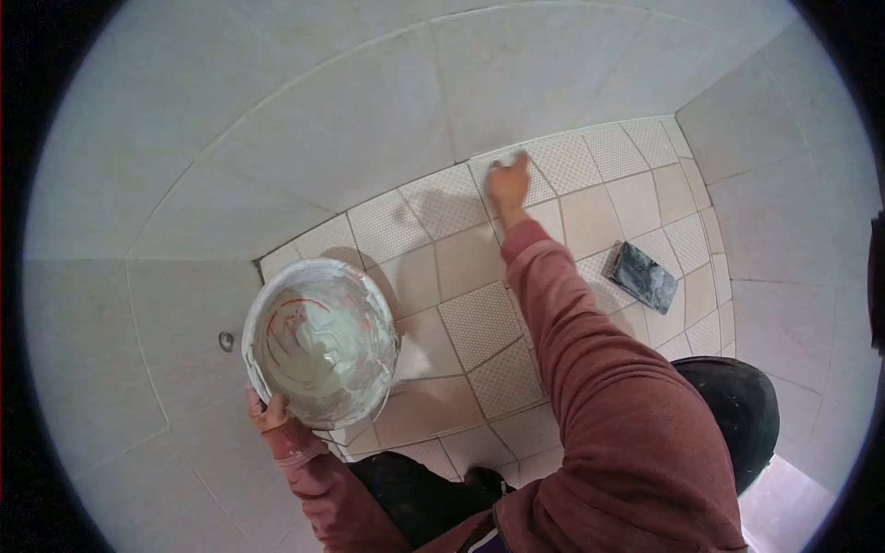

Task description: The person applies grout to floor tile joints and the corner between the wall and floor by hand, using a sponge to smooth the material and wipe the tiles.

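A white bucket with pale wet paste inside stands at the left. My left hand grips its lower left rim, fingers wrapped over the edge. At the upper middle my right hand reaches to the patterned floor tiles beside the joint at the foot of the wall. Its fingers are bent and partly blurred, and whether they hold anything is too small to tell. Right of my right forearm a dark, marbled rectangular block lies on the tiles.
Large pale wall tiles rise behind the floor, with further walls at the left and right. A small round metal fitting sits left of the bucket. My dark-clothed knees are at the bottom.
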The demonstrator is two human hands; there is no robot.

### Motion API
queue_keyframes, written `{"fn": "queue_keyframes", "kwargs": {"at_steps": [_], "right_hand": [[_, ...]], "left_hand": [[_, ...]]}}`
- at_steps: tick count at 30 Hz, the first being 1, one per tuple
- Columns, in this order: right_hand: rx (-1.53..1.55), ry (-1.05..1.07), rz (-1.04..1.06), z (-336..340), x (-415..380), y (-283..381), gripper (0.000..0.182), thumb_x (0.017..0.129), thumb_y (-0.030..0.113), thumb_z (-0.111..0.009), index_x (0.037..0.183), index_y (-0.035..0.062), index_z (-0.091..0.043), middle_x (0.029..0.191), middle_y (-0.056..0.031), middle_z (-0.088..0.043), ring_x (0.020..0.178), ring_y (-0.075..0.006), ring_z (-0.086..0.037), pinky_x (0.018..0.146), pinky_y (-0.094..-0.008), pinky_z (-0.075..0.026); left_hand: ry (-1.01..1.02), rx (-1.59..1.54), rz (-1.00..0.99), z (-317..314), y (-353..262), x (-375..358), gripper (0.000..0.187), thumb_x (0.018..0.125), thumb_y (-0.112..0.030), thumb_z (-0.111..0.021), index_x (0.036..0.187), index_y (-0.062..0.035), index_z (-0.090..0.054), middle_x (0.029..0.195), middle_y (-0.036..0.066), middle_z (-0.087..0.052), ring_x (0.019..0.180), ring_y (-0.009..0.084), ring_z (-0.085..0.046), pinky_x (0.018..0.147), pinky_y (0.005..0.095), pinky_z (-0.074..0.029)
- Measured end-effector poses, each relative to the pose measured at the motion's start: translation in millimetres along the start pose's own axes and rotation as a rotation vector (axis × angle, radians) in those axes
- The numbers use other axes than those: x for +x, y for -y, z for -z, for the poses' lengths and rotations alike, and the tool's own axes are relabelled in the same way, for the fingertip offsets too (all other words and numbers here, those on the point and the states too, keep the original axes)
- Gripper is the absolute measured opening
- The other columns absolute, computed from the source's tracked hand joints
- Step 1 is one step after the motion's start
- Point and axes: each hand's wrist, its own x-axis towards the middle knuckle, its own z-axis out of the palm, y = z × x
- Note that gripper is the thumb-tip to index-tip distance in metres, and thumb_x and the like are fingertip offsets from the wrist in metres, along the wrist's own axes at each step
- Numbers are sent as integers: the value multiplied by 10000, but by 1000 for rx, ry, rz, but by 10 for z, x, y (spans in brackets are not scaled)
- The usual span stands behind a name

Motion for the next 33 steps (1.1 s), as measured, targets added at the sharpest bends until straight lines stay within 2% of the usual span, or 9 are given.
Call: {"fn": "queue_keyframes", "kwargs": {"at_steps": [4,6,10,13,15,17,20,25,33], "right_hand": [[-160,69,11,64,75,-103,586,706,147,-547,1217,-56,-344,997,-286,-543,987,-371,-518,861,-359,-396],[-245,222,158,-134,-90,-87,582,713,151,-523,1206,-93,-334,880,-290,-570,847,-418,-553,766,-400,-440],[-44,309,155,-577,-296,-154,655,706,159,-506,1256,-84,-247,841,-282,-576,829,-412,-555,762,-401,-443],[146,180,-77,-818,-304,-209,604,709,186,-533,1235,-45,-346,678,-187,-586,681,-328,-595,643,-389,-475],[-346,602,184,-893,-193,-215,708,721,188,-525,1292,-67,-195,712,-203,-596,680,-313,-603,652,-391,-479],[-288,442,64,-717,-372,74,743,726,191,-522,1284,-109,-133,796,-246,-592,715,-329,-604,668,-391,-482],[-563,492,257,-406,-341,266,740,723,208,-524,1258,-143,-153,861,-281,-575,754,-355,-597,686,-392,-479],[-106,395,-34,-231,-181,115,774,713,187,-531,1289,-97,-100,904,-281,-567,860,-409,-551,763,-397,-446],[9,428,52,-725,-529,-3,792,718,152,-541,1287,-105,-52,842,-299,-558,795,-412,-556,709,-415,-451]], "left_hand": [[-11,27,-14,-73,-67,-17,453,598,28,-410,1035,46,-526,908,58,-573,789,143,-531,717,235,-421],[19,-60,27,-102,-149,-34,457,597,28,-410,1039,45,-527,916,57,-575,799,146,-534,727,240,-423],[49,-200,46,-73,-54,-7,479,598,26,-408,1061,40,-526,946,60,-578,832,159,-545,757,257,-426],[1,-191,84,-67,-41,-15,487,600,19,-407,1072,39,-524,958,62,-579,844,160,-547,763,260,-425],[20,-198,83,-78,-68,-30,488,598,16,-406,1070,42,-525,951,62,-580,841,157,-547,759,258,-425],[39,-209,68,-89,-77,-34,489,596,13,-404,1068,44,-526,944,62,-582,837,154,-547,756,256,-426],[15,-127,6,-70,-84,3,485,592,17,-398,1057,46,-532,937,60,-583,818,149,-547,743,250,-426],[46,-9,-1,-59,-113,-3,457,587,12,-409,1024,51,-537,910,56,-582,785,140,-541,708,232,-422],[53,-14,-6,-123,-225,-43,365,618,10,-421,958,12,-553,856,27,-566,698,132,-516,651,240,-423]]}}
